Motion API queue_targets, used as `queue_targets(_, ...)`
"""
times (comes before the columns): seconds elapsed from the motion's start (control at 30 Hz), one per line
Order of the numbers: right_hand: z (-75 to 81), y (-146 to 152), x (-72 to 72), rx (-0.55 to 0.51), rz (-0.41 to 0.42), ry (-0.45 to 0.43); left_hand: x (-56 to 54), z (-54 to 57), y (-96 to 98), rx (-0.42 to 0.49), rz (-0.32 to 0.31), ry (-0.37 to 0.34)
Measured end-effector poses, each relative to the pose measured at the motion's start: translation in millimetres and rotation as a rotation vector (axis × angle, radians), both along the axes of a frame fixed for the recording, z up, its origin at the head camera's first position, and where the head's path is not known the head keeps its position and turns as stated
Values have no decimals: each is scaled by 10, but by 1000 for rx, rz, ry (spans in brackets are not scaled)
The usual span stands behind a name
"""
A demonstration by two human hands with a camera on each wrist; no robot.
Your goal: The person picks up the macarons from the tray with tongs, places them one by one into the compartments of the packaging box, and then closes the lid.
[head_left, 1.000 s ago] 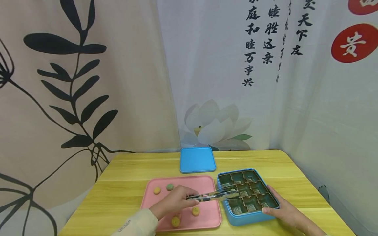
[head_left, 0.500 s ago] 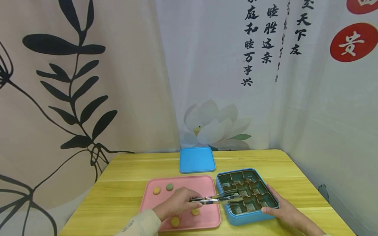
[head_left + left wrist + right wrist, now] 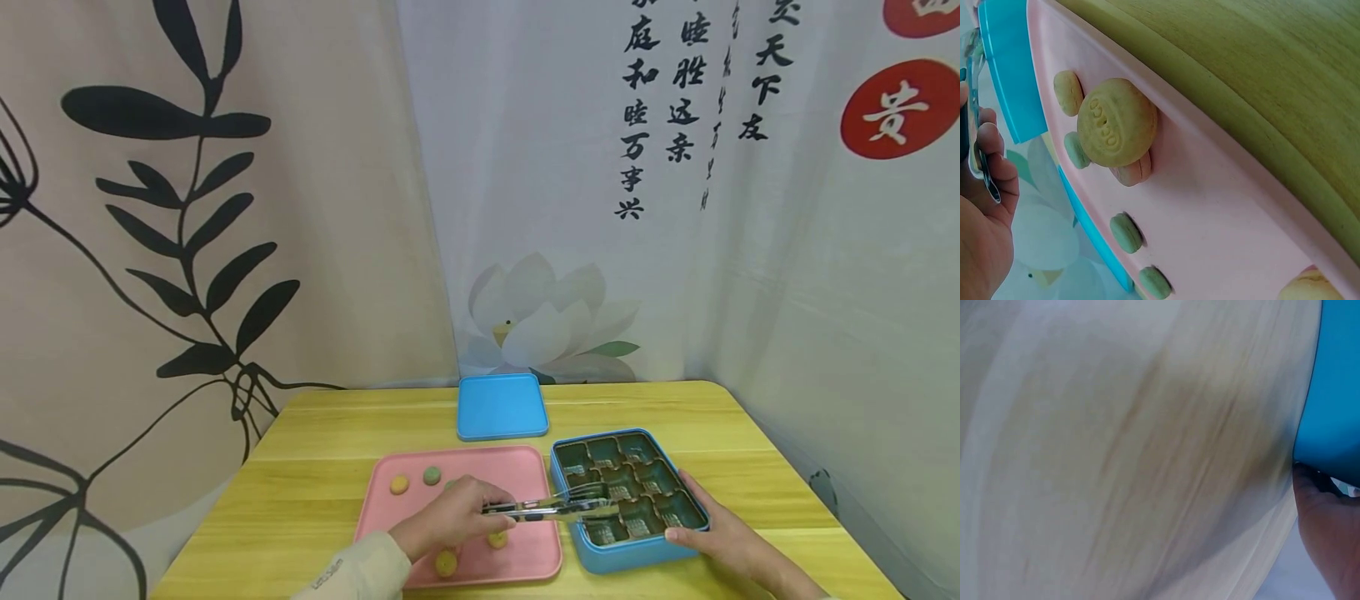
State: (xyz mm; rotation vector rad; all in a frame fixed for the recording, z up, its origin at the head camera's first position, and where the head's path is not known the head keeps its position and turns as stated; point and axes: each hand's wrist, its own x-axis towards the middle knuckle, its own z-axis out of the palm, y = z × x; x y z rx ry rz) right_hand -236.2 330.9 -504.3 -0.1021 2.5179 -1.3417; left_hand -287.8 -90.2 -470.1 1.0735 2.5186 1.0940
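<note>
Head view, left hand [image 3: 453, 517]: at lower centre, gripping tongs [image 3: 525, 509] above pink tray [image 3: 517, 467].
Tongs, tip end: extending right past tray rim and over left side of blue box [image 3: 637, 552]; cannot tell whether pinching anything or how deep.
Head view, right hand [image 3: 720, 537]: at lower right, holding blue box by near right corner, thumb over rim.
Blue box, compartments: divided three by three; set slightly askew, just beside tray, leaving little room between edges.
Pink tray, contents: bearing yellow macarons [image 3: 446, 563] and green macarons [image 3: 431, 476], partly hidden by left hand.
Flat blue tray [image 3: 502, 407]: at centre, near far edge of wooden table [image 3: 285, 483].
Wooden table, room: widest at left of pink tray; narrower between blue box and right edge; bounded behind by cloth backdrop [image 3: 360, 250].
Left wrist view, tongs: at left edge, held between curled fingers and thumb.
Lettered macaron [image 3: 1116, 122]: at upper centre, near tray rim, overlapping pink macaron [image 3: 1133, 173] in view.
Right wrist view, right hand: at lower right, touching lower corner of blue box; blurred wood filling left and centre.
</note>
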Motion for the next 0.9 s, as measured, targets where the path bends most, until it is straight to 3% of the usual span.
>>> queue_targets(0.6,7,-7,-3,7,-7,0,55,9,-10,-5,-83,66)
queue_targets(0.9,-7,-10,-6,23,-26,7,31,20,-25,-37,-13,49)
